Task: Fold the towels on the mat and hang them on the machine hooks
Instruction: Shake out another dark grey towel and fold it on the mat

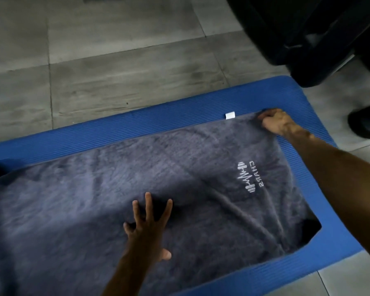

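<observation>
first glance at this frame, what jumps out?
A big grey towel lies spread over a blue mat on the tiled floor, white logo toward its right end. The left hand presses flat on the towel's middle with fingers splayed, while the right hand grips its far right corner beside a small white tag.

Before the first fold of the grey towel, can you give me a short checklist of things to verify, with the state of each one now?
1. Towel lies spread on the blue mat: ok.
2. Right hand grips the far right corner: ok.
3. Left hand presses flat on the middle, fingers spread: ok.
4. Cloth is smooth: not ok, creases run near the logo toward the near right corner.
5. Left end of the towel is flat: cannot tell, it leaves the view.
6. White label lies clear at the far edge: ok.
</observation>
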